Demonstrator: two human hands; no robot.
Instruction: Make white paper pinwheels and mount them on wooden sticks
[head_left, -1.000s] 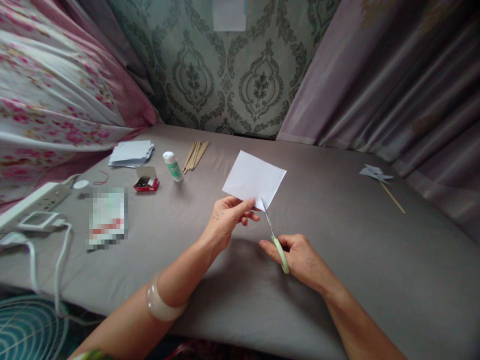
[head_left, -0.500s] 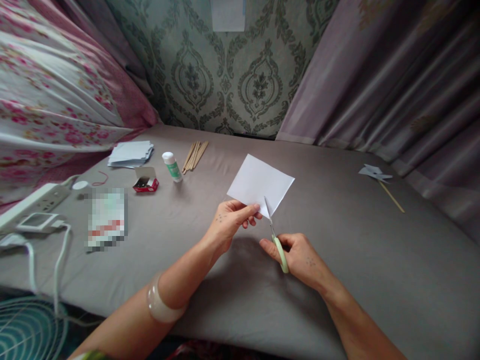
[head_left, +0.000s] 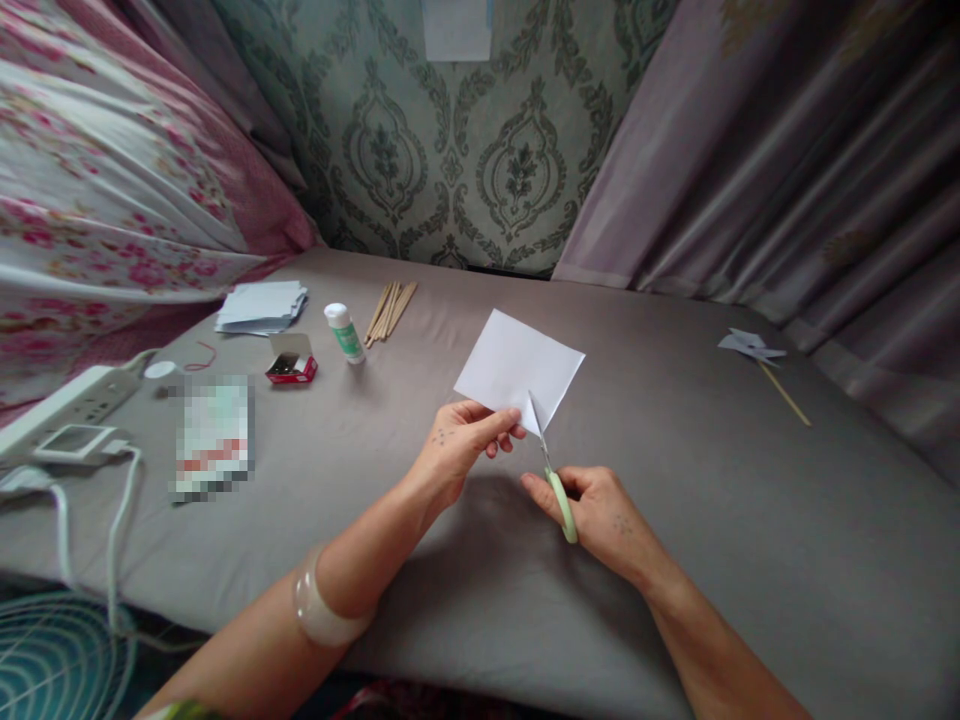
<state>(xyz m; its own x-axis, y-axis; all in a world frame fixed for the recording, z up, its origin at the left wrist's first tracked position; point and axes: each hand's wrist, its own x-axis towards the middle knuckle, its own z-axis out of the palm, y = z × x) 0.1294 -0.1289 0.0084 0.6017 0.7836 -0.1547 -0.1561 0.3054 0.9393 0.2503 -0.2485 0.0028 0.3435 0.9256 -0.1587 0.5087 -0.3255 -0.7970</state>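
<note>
My left hand [head_left: 454,452] pinches the near corner of a white square of paper [head_left: 517,368], holding it tilted above the grey sheet. My right hand [head_left: 600,515] grips small scissors with pale green handles [head_left: 559,500]; their blades point up into the paper's lower corner, just right of my left thumb. Both hands hover over the middle of the grey surface [head_left: 675,480].
At the back left lie a stack of white paper squares [head_left: 261,305], a glue bottle [head_left: 344,332], wooden sticks [head_left: 390,310] and a red box of pins [head_left: 292,362]. A power strip [head_left: 67,400] with cables sits at far left. A paper pinwheel on a stick [head_left: 754,352] lies at right.
The paper has turned and shifted slightly right, and the scissor blades have gone further into its lower corner. My hands stayed almost in place.
</note>
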